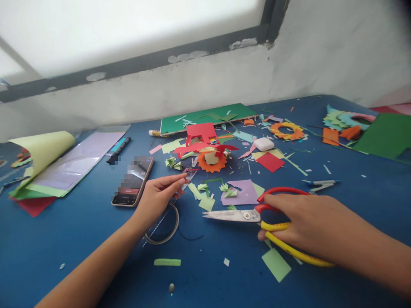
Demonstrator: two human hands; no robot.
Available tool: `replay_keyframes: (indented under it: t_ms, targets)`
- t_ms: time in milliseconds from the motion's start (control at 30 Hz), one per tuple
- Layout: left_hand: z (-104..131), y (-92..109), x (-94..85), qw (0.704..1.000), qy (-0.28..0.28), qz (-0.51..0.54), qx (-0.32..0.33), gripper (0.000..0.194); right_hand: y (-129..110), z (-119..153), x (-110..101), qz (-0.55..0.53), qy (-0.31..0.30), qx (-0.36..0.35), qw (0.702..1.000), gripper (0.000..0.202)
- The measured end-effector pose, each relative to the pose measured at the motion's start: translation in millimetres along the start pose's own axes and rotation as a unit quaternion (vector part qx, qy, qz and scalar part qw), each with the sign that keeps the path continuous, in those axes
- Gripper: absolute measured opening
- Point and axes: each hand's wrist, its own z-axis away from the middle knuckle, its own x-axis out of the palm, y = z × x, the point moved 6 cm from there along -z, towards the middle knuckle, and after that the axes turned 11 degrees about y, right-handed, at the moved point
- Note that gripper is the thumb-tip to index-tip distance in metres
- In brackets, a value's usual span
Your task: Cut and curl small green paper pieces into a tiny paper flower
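My left hand (160, 194) is closed, thumb and fingers pinched on a small clear strip (190, 174) beside the paper scraps. Just below it lies a thin ring (176, 229) on the blue table. In my right hand (298, 218) are scissors (247, 215) with red and yellow handles; their blades look nearly closed and point left. An orange toothed paper ring (218, 166) with red paper pieces (202, 131) stands beyond my left hand. Between the two hands are a torn purple sheet (245, 191) and small green folded pieces (227, 191).
A phone (136, 179) lies left of my left hand, with a black marker (119, 149) behind it. Coloured sheets (83, 158) rest farther left. At the back are a green board (192, 119), a white case (263, 144) and a compass (321, 184) at right.
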Motion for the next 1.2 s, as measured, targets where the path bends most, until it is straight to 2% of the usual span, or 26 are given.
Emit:
replay_keyframes:
  t_ms: [100, 233, 300, 400, 500, 600, 733, 900, 1200]
  targets:
    - [-0.2, 0.2, -0.4, 1.000, -0.003, -0.010, 0.005, 0.019, 0.3, 1.4, -0.1, 0.002, 0.010, -0.011, 1.000, 0.041]
    - [-1.0, 1.0, -0.8, 1.000, -0.005, -0.009, 0.018, 0.042, -0.3, 0.9, -1.3, 0.013, 0.009, -0.011, 1.000, 0.039]
    - [-1.8, 0.6, -0.8, 1.000, -0.004, -0.003, 0.020, 0.048, -0.6, 0.4, -1.5, 0.020, 0.006, -0.009, 1.000, 0.038]
    - [-3.4, 0.0, -1.5, 1.000, 0.008, 0.016, 0.015, 0.043, -0.4, 0.4, -1.6, 0.017, 0.007, -0.008, 1.000, 0.040]
    - [-4.6, 0.4, -2.1, 0.999, 0.021, 0.028, 0.011, 0.030, 0.1, 1.0, -0.7, 0.011, 0.006, -0.007, 1.000, 0.039]
    - [-4.7, 0.4, -1.3, 1.000, 0.013, 0.017, 0.010, 0.021, -0.3, 0.9, -0.1, 0.014, 0.002, -0.007, 1.000, 0.038]
    - [-4.8, -1.8, -2.1, 1.000, 0.007, -0.003, 0.013, 0.018, -0.9, 0.8, -0.8, 0.011, 0.003, -0.007, 1.000, 0.038]
    - [-4.9, -1.7, -6.2, 0.999, 0.028, -0.012, 0.017, 0.014, -0.7, 2.9, 0.4, 0.005, -0.003, -0.011, 1.000, 0.039]
    - [-5.3, -0.2, -6.8, 0.999, 0.029, 0.003, 0.021, 0.016, -0.8, 0.7, -0.4, 0.005, -0.003, -0.008, 1.000, 0.035]
